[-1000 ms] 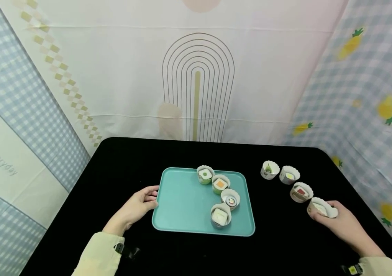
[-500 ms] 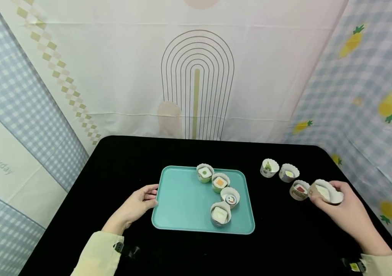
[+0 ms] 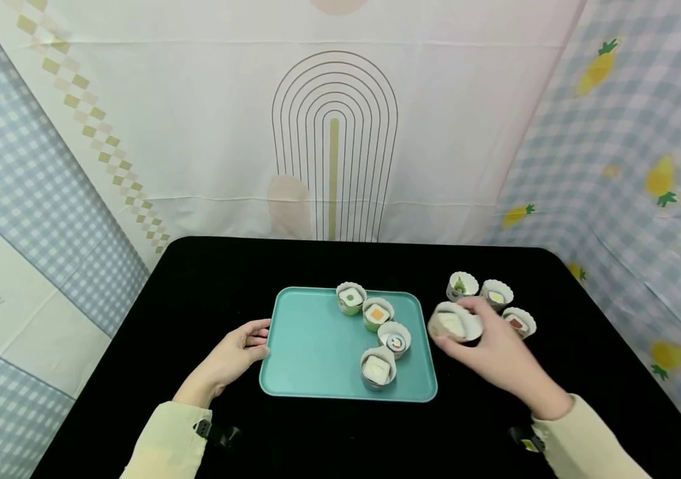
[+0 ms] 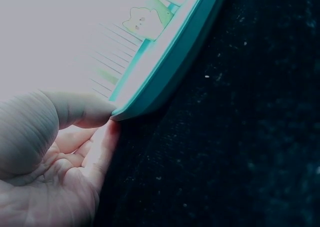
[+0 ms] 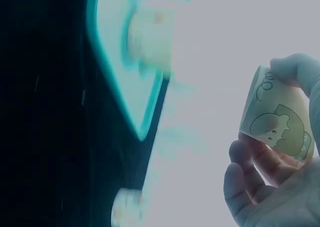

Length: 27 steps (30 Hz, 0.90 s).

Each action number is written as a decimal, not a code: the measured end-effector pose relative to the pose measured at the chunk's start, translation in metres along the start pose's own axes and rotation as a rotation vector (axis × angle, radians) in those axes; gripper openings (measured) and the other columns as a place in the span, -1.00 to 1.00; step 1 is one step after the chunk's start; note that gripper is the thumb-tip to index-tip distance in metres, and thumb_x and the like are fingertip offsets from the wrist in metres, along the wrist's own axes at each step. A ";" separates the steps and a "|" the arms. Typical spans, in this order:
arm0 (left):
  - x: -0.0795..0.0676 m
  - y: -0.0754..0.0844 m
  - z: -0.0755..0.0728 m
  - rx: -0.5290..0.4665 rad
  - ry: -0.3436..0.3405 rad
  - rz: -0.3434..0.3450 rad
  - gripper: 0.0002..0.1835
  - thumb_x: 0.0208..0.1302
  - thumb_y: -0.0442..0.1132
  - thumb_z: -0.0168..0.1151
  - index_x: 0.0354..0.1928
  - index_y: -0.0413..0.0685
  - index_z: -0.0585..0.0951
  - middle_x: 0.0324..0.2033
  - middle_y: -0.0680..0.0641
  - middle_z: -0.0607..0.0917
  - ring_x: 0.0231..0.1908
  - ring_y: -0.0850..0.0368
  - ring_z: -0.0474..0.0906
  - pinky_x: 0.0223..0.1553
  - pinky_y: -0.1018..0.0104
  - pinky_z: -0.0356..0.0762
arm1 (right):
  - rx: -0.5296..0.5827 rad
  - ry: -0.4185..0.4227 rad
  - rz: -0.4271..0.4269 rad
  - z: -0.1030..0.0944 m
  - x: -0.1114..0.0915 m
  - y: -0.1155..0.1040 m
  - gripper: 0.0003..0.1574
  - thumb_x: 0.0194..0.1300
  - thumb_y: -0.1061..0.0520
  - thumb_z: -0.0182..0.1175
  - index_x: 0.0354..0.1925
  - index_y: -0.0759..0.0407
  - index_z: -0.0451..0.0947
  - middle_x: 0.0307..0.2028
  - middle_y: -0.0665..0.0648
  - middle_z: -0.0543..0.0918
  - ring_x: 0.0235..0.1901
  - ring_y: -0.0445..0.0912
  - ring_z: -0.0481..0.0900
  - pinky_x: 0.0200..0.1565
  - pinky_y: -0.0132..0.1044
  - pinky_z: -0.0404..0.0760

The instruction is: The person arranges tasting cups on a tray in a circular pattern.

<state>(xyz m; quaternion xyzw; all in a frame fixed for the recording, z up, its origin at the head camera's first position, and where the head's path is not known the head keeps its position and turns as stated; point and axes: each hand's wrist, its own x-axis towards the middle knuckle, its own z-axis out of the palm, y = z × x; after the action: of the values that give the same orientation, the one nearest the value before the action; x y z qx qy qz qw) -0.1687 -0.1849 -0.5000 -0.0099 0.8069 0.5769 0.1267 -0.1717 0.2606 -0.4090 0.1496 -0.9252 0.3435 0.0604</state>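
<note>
My left hand (image 3: 229, 359) pinches the left edge of a teal tray (image 3: 313, 352); in the left wrist view the thumb lies over the rim (image 4: 145, 89) and a finger is under it. My right hand (image 3: 498, 349) grips a scalloped paper cup (image 3: 438, 324) with a white piece inside, just off the tray's right edge. The right wrist view shows a cartoon animal printed on this cup (image 5: 280, 122). Several similar cups stand along the tray's right half: one with a green-dotted piece (image 3: 350, 308), one with an orange square (image 3: 376, 324), one with a round roll (image 3: 401, 330), one with a white block (image 3: 377, 382).
On the black table (image 3: 328, 439), to the right of the tray, stand a cup with a green piece (image 3: 455, 293), a cup with a yellow-centred piece (image 3: 492, 306) and a cup with a red piece (image 3: 526, 319), partly behind my right hand. Patterned cloths (image 3: 214, 133) hang around the table.
My right hand has lifted the paper cup from the right end of the row and carried it left toward the tray. My left hand has stayed at the tray's edge.
</note>
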 end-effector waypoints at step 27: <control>0.004 -0.002 0.002 -0.018 0.008 -0.006 -0.42 0.33 -0.39 0.17 0.37 0.03 0.35 0.07 -0.08 0.50 0.01 0.04 0.48 0.05 0.08 0.49 | 0.064 -0.168 -0.225 0.112 0.019 -0.068 -0.30 0.03 -0.19 0.47 0.08 -0.11 0.40 -0.09 -0.16 0.50 -0.11 -0.23 0.43 -0.08 -0.21 0.51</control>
<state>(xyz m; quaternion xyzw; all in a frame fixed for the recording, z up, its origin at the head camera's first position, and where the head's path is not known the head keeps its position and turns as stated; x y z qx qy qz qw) -0.1714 -0.1829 -0.5037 -0.0157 0.8023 0.5835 0.1251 -0.1693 0.1340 -0.4474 0.2824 -0.8929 0.3503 0.0160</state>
